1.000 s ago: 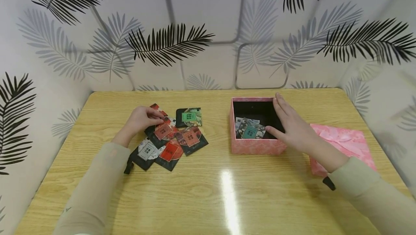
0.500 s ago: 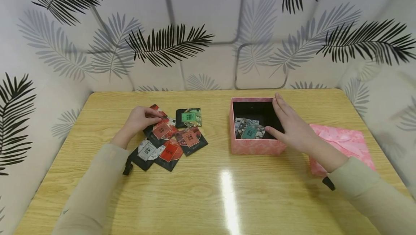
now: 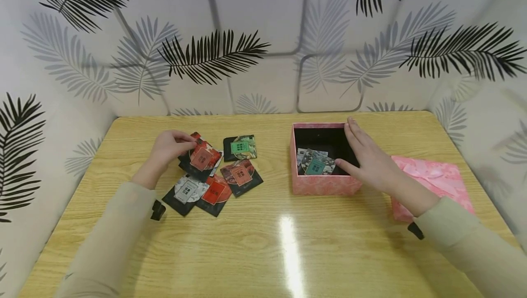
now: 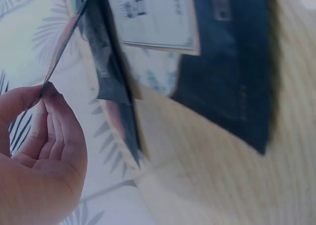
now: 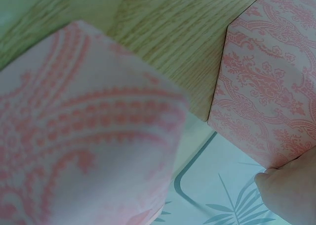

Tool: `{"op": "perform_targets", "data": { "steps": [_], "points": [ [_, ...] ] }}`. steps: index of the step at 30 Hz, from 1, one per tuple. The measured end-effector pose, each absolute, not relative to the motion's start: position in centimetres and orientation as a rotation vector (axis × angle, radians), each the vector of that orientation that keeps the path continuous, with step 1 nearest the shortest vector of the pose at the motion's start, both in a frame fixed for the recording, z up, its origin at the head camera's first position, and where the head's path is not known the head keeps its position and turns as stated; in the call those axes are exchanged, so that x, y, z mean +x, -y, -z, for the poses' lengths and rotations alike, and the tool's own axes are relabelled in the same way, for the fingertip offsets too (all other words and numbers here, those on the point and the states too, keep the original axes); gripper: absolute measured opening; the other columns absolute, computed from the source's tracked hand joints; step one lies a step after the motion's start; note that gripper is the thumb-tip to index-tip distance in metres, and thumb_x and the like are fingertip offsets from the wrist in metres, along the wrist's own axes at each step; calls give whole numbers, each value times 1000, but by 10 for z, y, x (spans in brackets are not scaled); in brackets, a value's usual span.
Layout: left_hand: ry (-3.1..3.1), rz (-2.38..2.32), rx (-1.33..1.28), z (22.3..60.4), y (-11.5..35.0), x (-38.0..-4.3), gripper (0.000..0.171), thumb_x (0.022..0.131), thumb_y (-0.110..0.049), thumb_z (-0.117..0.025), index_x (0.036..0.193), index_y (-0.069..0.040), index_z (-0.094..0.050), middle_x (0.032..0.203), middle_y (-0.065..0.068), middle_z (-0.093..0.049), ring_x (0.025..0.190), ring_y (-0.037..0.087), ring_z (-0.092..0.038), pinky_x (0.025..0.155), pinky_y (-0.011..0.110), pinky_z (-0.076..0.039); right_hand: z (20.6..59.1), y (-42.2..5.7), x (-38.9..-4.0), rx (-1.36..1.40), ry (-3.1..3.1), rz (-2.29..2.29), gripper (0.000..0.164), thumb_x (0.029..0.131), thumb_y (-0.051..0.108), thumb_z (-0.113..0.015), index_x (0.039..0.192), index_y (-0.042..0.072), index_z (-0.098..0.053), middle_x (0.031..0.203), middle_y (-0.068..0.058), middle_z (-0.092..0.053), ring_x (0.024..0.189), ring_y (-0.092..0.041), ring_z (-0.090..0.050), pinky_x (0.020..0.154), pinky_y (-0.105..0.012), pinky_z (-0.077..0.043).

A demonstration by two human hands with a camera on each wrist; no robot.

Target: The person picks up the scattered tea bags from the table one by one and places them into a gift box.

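Left grip (image 3: 168,149) pinches a packet (image 3: 201,159); straight-fingered right grip (image 3: 373,164) touches the box (image 3: 321,185).

1. Indoors, in a small nook closed in on three sides; whether it belongs to a home or some other building cannot be told.
2. A pale wall covering (image 3: 263,16), printed with black and grey palm-like leaves, stands along the far side and comes round at left and right; its leaf print also shows in both wrist views.
3. The surface (image 3: 230,252) is a light wood-grain top with rounded far corners, set close to the covering.
4. A long, bright reflection (image 3: 291,261) lies near the middle of its near part.
5. The goods look domestic: printed sachets (image 3: 201,158) at left, a pink patterned box (image 3: 325,186) at right.
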State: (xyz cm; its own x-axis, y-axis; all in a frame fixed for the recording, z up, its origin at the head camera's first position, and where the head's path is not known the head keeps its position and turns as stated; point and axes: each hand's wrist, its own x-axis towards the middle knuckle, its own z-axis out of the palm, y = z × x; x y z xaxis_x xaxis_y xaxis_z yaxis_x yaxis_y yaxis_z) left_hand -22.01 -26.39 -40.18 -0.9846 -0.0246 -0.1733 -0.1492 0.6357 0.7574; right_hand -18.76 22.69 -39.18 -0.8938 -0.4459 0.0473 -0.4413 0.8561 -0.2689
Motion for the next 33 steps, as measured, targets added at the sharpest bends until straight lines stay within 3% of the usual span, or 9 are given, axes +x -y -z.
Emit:
{"op": "perform_targets", "data": {
  "steps": [9,16,19,22,27,33],
  "points": [
    [-2594,-1487,-157,379,257,-214,33,90,-23,-64,112,1,-63,105,14,-65,71,7,-64,79,39,-55,391,-227,-187,-719,-3008,429,90,92,48,-54,152,9,2,158,0,13,146,-25,0,114,-52,-18],
    [-2471,-1629,-201,362,241,-213,34,88,-28,-67,112,-4,-63,89,-10,-65,73,3,-66,68,27,-55,389,-226,-187,-717,-3011,427,90,92,48,-54,151,10,2,158,0,13,146,-25,-1,114,-52,-19],
    [-2358,-1732,-210,358,232,-214,30,88,-28,-68,110,-8,-63,87,-14,-66,74,3,-67,54,23,-51,389,-226,-187,-715,-3013,420,90,92,49,-54,152,8,0,158,0,13,146,-25,-1,114,-52,-19],
    [-2266,-1837,-169,357,222,-215,25,88,-22,-68,107,-7,-63,85,-12,-67,72,4,-68,54,21,-51,390,-226,-187,-712,-3014,423,91,92,49,-54,152,9,1,158,0,13,146,-25,-1,114,-52,-19],
    [-2169,-1943,-119,354,200,-219,21,89,-12,-67,107,-1,-63,88,-5,-67,74,6,-68,75,26,-57,392,-227,-188,-722,-3023,424,91,91,49,-55,152,9,1,158,-1,11,146,-27,-3,114,-52,-19],
    [-2103,-1953,-82,346,170,-221,25,89,-10,-66,111,1,-62,96,1,-64,77,9,-68,86,34,-54,392,-228,-188,-716,-3017,424,91,92,49,-54,152,10,2,158,0,13,146,-27,-2,114,-52,-19]
  ]
}}
